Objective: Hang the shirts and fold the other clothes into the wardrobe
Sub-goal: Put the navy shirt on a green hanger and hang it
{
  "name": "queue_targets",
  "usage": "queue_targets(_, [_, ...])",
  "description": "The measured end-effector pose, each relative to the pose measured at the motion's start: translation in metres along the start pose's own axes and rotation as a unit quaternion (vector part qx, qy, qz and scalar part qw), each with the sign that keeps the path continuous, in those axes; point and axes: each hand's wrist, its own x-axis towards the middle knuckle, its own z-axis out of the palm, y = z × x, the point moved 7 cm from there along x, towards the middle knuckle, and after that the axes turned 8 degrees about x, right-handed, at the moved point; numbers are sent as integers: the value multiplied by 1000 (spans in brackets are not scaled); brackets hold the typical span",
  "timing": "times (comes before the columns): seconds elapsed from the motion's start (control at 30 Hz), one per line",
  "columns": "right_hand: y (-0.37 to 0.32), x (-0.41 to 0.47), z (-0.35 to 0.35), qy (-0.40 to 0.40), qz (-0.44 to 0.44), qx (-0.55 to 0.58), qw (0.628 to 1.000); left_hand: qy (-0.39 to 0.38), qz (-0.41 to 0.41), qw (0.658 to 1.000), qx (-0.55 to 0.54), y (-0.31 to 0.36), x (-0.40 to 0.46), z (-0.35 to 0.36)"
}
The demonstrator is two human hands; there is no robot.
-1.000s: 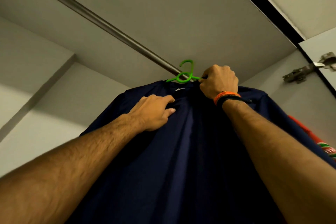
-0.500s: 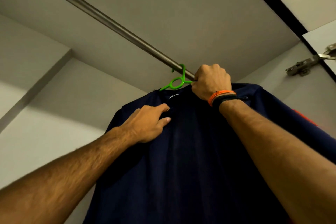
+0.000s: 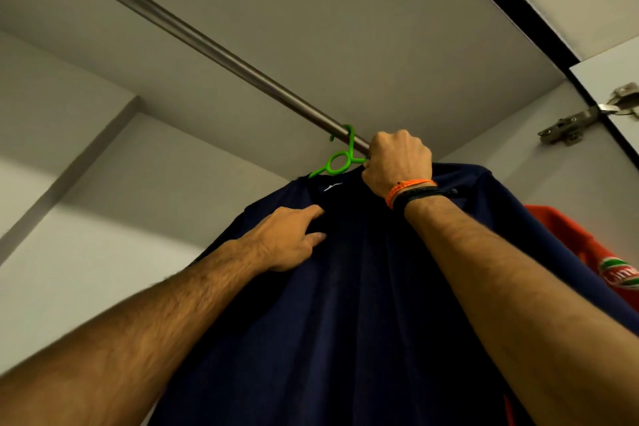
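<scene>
A navy blue shirt (image 3: 345, 304) hangs on a bright green hanger (image 3: 340, 161), whose hook sits over the metal wardrobe rail (image 3: 193, 38). My right hand (image 3: 399, 162) grips the hanger's right arm just under the rail, fingers curled tight. Lower left, my left hand (image 3: 290, 239) pinches the shirt's fabric near the collar. Most of the hanger is hidden under the shirt.
An orange-red shirt (image 3: 594, 252) with a round logo hangs behind the navy one on the right. A metal door hinge (image 3: 574, 126) sits on the wardrobe's right side. The rail runs bare toward the upper left, under the wardrobe's top panel (image 3: 345, 10).
The hanger rose from below the rail and its hook now sits over the rail. Both hands moved up with the shirt. The orange-red shirt shows more on the right.
</scene>
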Motion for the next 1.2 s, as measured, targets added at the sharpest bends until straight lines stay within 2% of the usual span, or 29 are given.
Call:
queue_targets(0.23, [9,-7,-2,-25,-9,-2,1000,-36,-18,999,10,12,6,7])
queue_targets(0.63, [-6,-58,-16,-70,-114,-59,989,12,-41,999,15,25,-35,-10])
queue_targets(0.8, [-10,-74,-24,-75,-132,-34,988,28,-49,998,21,35,-46,-21])
queue_targets(1.03, [-12,-101,-66,-86,-103,30,991,54,-70,996,0,40,-82,-48])
queue_targets(1.2, [-10,-137,-109,-95,-56,83,991,92,-88,988,-89,52,-131,-65])
